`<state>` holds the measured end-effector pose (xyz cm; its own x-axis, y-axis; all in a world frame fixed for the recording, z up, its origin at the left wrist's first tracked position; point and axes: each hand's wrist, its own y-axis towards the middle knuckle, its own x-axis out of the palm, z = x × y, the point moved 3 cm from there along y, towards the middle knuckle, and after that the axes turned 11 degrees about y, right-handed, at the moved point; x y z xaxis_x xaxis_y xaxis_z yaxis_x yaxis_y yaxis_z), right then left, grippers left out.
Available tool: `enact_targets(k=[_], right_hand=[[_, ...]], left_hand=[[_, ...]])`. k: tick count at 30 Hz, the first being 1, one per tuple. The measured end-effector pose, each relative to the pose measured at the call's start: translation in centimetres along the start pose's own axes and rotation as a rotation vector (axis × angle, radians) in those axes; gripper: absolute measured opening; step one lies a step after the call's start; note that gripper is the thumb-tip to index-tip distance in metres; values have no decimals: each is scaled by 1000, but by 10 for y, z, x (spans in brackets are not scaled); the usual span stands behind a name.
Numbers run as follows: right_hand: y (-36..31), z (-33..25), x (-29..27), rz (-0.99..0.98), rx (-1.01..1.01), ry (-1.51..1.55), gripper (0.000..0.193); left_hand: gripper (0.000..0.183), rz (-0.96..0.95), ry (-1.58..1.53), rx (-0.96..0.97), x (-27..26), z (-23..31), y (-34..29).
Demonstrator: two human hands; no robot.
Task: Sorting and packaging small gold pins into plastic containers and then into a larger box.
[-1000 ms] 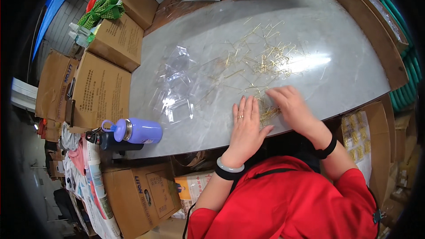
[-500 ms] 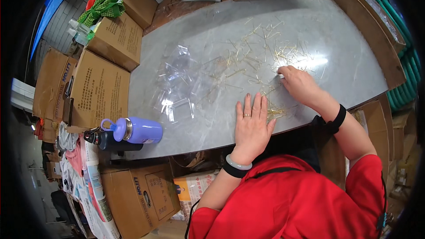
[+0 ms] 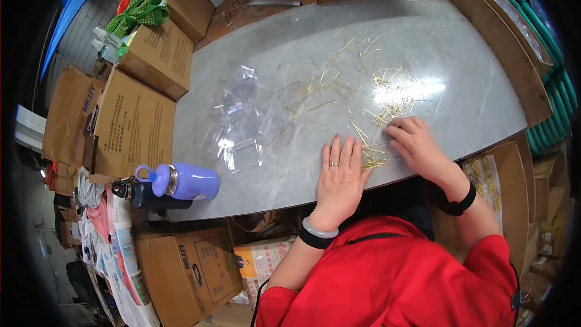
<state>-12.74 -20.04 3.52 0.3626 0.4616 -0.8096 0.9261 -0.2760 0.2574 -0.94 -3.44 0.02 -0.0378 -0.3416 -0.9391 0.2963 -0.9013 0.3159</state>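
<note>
My left hand (image 3: 342, 175) lies flat on the grey tabletop (image 3: 290, 188), fingers stretched forward, a ring on one. Against its thumb side rests a small bundle of thin gold wire hooks (image 3: 374, 161). My right hand (image 3: 423, 152) is just right of that bundle, fingers bent and drawn together close to the tabletop. Whatever its fingertips hold, if anything, is hidden. Beyond it spreads a loose heap of gold wire hooks (image 3: 392, 108), with single hooks scattered farther back and to the left.
Clear plastic pieces (image 3: 244, 155) lie left of centre. A purple bottle (image 3: 195, 181) and a dark bottle (image 3: 158, 196) lie near the front left edge. Cardboard boxes (image 3: 136, 124) line the left side. An open carton (image 3: 514, 200) with gold pieces sits below the right edge.
My right hand has come nearer to me, from the heap to beside the bundle. More hooks now lie near my left fingertips. The left hand stays nearly in place.
</note>
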Motion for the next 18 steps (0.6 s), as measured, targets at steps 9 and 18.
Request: enact_targets(k=[9, 18], right_hand=[[15, -17, 28, -1, -100, -29, 56], [22, 12, 26, 72, 23, 19, 59]], left_hand=[[54, -1, -80, 74, -3, 0, 0], [55, -14, -3, 64, -4, -1, 2]])
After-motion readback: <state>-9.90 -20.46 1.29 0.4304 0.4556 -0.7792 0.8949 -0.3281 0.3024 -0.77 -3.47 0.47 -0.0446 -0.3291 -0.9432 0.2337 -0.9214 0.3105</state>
